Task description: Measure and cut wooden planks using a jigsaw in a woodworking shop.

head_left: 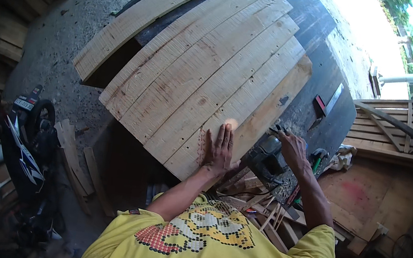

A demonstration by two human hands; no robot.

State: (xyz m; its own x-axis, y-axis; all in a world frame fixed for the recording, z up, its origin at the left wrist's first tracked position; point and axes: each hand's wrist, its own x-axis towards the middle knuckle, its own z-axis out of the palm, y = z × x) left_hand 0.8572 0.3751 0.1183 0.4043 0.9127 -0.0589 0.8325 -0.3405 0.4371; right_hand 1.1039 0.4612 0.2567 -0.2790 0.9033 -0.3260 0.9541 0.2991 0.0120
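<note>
My left hand (220, 151) lies flat with fingers stretched on the near end of a panel of pale wooden planks (196, 86), laid side by side. Small dark holes dot the boards, and reddish marks show just left of that hand. My right hand (293, 150) is closed around a small dark tool (276, 130) just beyond the panel's right edge; its kind is not clear. Close beside it on the dark tabletop (329, 127) sits a grey and black power tool (267, 160), partly hidden, with sawdust around it.
A try square (328, 102) and a green-handled tool (319, 157) lie to the right. One curved plank (142, 21) sits apart along the panel's left. Wood offcuts (277, 222) are heaped below. A motorcycle (27, 142) stands at left, a slatted wooden frame (400, 126) at right.
</note>
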